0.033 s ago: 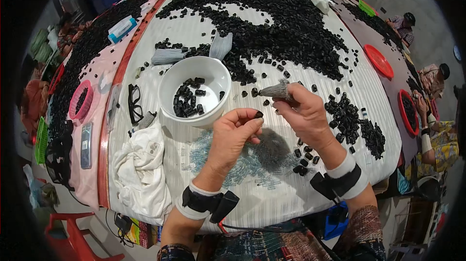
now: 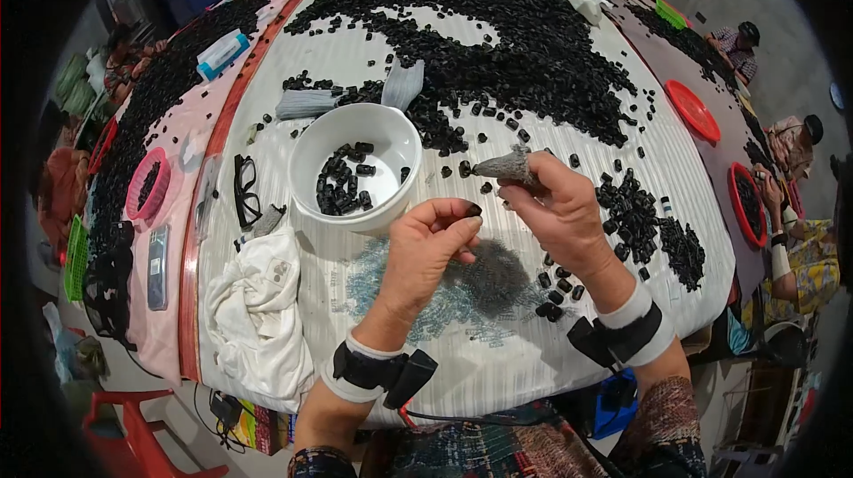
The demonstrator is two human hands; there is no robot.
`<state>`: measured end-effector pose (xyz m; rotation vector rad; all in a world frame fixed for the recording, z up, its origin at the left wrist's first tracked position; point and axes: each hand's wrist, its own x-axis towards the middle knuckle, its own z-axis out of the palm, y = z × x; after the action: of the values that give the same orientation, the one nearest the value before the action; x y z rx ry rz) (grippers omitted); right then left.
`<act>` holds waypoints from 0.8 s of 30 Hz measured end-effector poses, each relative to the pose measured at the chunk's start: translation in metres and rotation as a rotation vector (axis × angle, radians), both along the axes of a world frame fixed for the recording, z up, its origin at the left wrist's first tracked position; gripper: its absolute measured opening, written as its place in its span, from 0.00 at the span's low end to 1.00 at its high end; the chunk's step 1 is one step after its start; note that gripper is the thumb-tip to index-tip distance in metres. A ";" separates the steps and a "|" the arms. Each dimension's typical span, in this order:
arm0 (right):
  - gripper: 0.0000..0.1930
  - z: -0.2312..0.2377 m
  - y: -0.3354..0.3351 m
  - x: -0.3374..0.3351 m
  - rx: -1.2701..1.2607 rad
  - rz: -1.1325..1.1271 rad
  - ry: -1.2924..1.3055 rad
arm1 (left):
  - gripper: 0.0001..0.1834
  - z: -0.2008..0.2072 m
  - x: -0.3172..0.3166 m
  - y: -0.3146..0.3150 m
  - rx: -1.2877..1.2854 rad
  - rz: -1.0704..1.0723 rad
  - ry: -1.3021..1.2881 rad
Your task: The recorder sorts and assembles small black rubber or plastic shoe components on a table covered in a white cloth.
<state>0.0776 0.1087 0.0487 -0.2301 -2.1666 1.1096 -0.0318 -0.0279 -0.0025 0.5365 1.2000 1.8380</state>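
Observation:
My left hand [image 2: 425, 242] is closed in a pinch, with a small black piece [image 2: 474, 210] at the tips of thumb and forefinger. To its right and a little farther off, my right hand [image 2: 564, 207] grips a grey cone-shaped tool [image 2: 508, 166] that looks wrapped in cloth. Its dark narrow end points left, beside a loose black cylindrical piece [image 2: 466, 169]. A white bowl [image 2: 306, 158] stands left of my hands, holding several black cylindrical pieces [image 2: 339, 187]. Below my hands, tiny clear bluish bits [image 2: 391, 300] are spread over the table cover.
A big heap of black pieces [image 2: 533, 43] covers the far table. Smaller piles [image 2: 631, 220] lie to the right. Eyeglasses [image 2: 247, 192], a white cloth [image 2: 258, 318] and grey fabric sleeves [image 2: 306, 104] lie around the bowl. Other people [image 2: 786, 149] sit at both sides.

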 end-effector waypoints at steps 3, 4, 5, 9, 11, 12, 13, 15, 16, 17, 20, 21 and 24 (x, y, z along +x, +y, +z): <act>0.09 0.004 -0.006 0.003 0.180 0.009 -0.005 | 0.11 0.006 0.004 0.000 -0.002 0.003 0.062; 0.09 0.006 -0.009 0.003 0.227 0.017 0.010 | 0.11 0.007 0.005 0.000 -0.012 0.007 0.082; 0.09 0.004 -0.011 0.003 0.226 0.017 0.010 | 0.11 0.008 0.006 0.000 -0.024 0.012 0.102; 0.08 -0.001 -0.014 0.003 0.280 -0.019 0.007 | 0.11 0.006 0.007 0.000 -0.015 0.013 0.122; 0.08 -0.001 -0.014 0.003 0.301 -0.003 0.016 | 0.11 0.005 0.006 0.000 -0.003 0.025 0.109; 0.08 -0.001 -0.015 0.002 0.303 0.000 0.015 | 0.11 0.005 0.006 0.000 -0.002 0.028 0.108; 0.08 -0.003 -0.015 0.002 0.298 -0.009 0.019 | 0.11 0.005 0.006 0.000 -0.013 0.016 0.128; 0.08 -0.005 -0.016 0.002 0.295 -0.013 0.025 | 0.11 0.005 0.006 -0.002 -0.023 0.009 0.149; 0.08 -0.006 -0.017 0.003 0.375 -0.032 0.028 | 0.11 0.004 0.005 -0.002 -0.015 0.006 0.146; 0.08 -0.006 -0.018 0.004 0.456 -0.051 0.033 | 0.11 0.003 0.005 -0.002 -0.006 0.003 0.144; 0.08 -0.010 -0.018 0.005 0.394 -0.053 0.049 | 0.11 0.004 0.005 -0.002 -0.011 -0.005 0.118; 0.08 -0.010 -0.020 0.004 0.395 -0.051 0.049 | 0.11 0.004 0.005 -0.002 -0.011 -0.003 0.118; 0.09 -0.008 -0.022 0.005 0.269 -0.093 0.072 | 0.12 0.005 0.006 -0.002 0.028 -0.019 0.064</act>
<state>0.0827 0.0872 0.0407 -0.1653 -2.1889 0.7537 -0.0254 -0.0299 0.0024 0.6247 1.2091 1.8367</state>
